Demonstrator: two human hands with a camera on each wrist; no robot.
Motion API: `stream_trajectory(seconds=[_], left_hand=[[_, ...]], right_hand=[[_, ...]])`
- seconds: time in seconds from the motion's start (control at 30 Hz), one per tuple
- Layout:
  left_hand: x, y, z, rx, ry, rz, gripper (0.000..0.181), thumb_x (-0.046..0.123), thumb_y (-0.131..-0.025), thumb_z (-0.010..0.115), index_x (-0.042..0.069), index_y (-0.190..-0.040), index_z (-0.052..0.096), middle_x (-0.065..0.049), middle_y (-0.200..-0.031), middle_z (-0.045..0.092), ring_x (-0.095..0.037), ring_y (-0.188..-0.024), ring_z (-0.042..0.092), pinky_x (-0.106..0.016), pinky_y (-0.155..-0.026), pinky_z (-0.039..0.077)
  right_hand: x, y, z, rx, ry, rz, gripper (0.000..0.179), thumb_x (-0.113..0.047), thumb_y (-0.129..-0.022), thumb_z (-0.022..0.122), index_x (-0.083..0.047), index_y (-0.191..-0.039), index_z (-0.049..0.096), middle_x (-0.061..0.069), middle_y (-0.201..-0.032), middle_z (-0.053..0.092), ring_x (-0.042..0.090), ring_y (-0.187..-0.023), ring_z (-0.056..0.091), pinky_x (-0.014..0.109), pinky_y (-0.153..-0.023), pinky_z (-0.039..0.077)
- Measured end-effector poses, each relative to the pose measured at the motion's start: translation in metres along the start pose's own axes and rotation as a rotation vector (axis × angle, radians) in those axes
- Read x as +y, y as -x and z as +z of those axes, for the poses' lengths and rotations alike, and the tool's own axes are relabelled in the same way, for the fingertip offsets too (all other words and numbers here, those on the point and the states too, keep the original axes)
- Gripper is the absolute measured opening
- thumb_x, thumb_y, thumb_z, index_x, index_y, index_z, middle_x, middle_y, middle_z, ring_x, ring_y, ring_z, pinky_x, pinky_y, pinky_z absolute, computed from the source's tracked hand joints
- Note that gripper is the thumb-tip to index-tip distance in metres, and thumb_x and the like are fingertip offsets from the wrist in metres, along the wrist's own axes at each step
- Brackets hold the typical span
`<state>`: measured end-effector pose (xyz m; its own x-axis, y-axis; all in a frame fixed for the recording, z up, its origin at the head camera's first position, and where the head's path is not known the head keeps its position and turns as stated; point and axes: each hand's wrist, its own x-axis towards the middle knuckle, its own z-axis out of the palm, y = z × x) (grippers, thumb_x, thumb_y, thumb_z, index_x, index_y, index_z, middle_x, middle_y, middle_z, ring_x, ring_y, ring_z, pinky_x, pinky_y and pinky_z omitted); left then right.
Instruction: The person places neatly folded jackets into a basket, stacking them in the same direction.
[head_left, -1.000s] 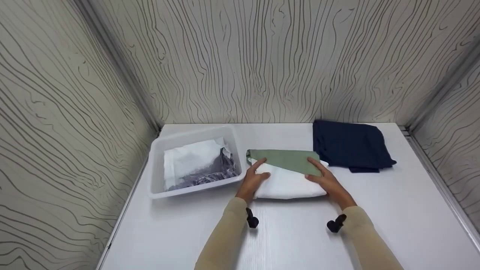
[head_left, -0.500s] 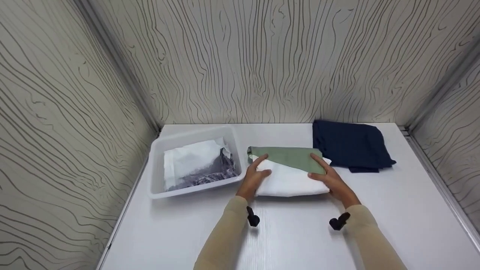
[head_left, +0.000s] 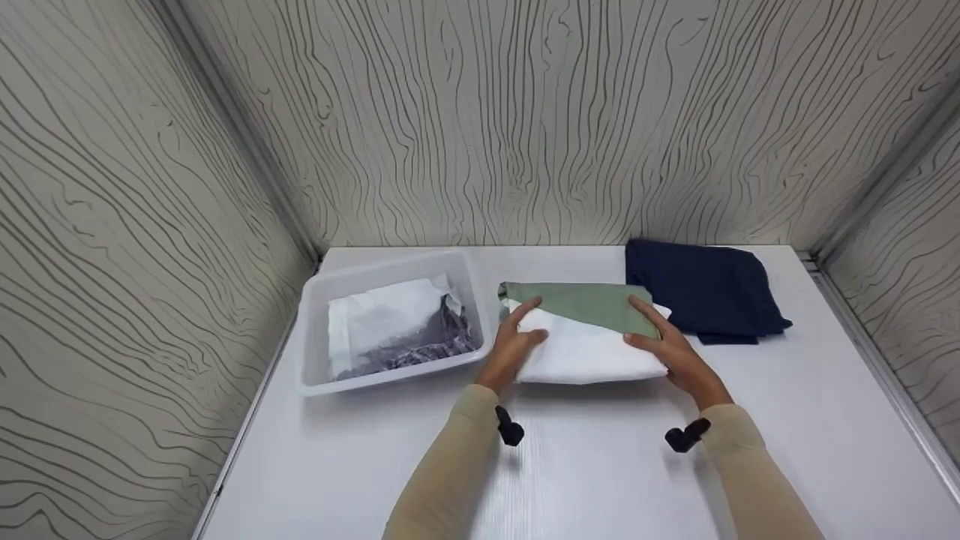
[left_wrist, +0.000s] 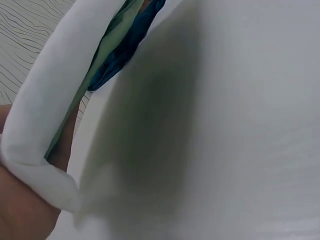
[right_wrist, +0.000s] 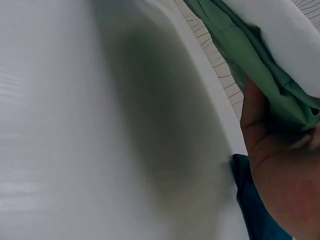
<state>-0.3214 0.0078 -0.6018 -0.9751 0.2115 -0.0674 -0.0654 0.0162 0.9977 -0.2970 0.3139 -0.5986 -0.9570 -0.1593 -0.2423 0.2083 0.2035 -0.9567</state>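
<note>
A folded green-and-white cloth is held level above the white table by both hands. Its green part lies along the far side, white along the near side. My left hand grips the left end, thumb and a finger on top; my right hand grips the right end the same way. From the left wrist, the cloth's thick white edge shows over a wide shadow on the tabletop. In the right wrist view, part of the right hand is under the green layers. The remaining fingers are mostly hidden beneath the cloth.
Left of the hands stands a white plastic bin with a folded white and grey-purple patterned cloth inside. A folded navy cloth lies at the back right of the table. Patterned panels rise behind and at both sides.
Both hands have raised the folded cloth and carried it slightly away from me and to the right. The bin and the navy cloth stay put.
</note>
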Motion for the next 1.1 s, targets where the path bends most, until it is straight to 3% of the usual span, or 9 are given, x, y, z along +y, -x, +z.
stream_trajectory(seconds=[0.27,0.6,0.77,1.1], left_hand=[[0.018,-0.007,0.003,0.032,-0.025,0.030,0.066,0.003,-0.093,0.070,0.023,-0.155,0.059,-0.003,-0.167,0.048,-0.031,-0.161,0.031,-0.055,-0.125,0.037],[0.034,-0.007,-0.001,0.003,-0.017,0.058,0.066,0.004,-0.094,0.071,0.024,-0.156,0.057,-0.002,-0.167,0.047,-0.031,-0.162,0.030,-0.056,-0.127,0.034],[0.038,-0.005,-0.005,-0.011,0.003,0.036,0.067,0.006,-0.095,0.071,0.028,-0.156,0.056,-0.001,-0.169,0.043,-0.031,-0.162,0.031,-0.056,-0.126,0.036],[0.047,-0.007,-0.014,0.007,0.001,0.058,0.067,0.007,-0.094,0.072,0.027,-0.156,0.057,-0.002,-0.169,0.045,-0.032,-0.159,0.036,-0.055,-0.125,0.038]], right_hand=[[-0.013,0.001,-0.007,0.016,-0.016,-0.028,0.095,-0.026,-0.101,0.074,-0.031,-0.173,0.012,0.009,-0.180,-0.016,0.042,-0.165,-0.015,0.072,-0.128,0.007],[-0.025,0.006,-0.007,0.025,-0.028,-0.073,0.096,-0.022,-0.100,0.075,-0.031,-0.173,0.012,0.008,-0.180,-0.016,0.041,-0.165,-0.013,0.070,-0.129,0.012],[-0.029,0.008,-0.007,0.005,-0.026,-0.117,0.093,-0.021,-0.102,0.073,-0.028,-0.173,0.014,0.008,-0.180,-0.015,0.040,-0.165,-0.016,0.071,-0.128,0.010],[-0.043,0.005,-0.003,0.007,-0.015,-0.150,0.095,-0.019,-0.101,0.075,-0.025,-0.173,0.015,0.007,-0.181,-0.011,0.038,-0.165,-0.017,0.072,-0.128,0.002]])
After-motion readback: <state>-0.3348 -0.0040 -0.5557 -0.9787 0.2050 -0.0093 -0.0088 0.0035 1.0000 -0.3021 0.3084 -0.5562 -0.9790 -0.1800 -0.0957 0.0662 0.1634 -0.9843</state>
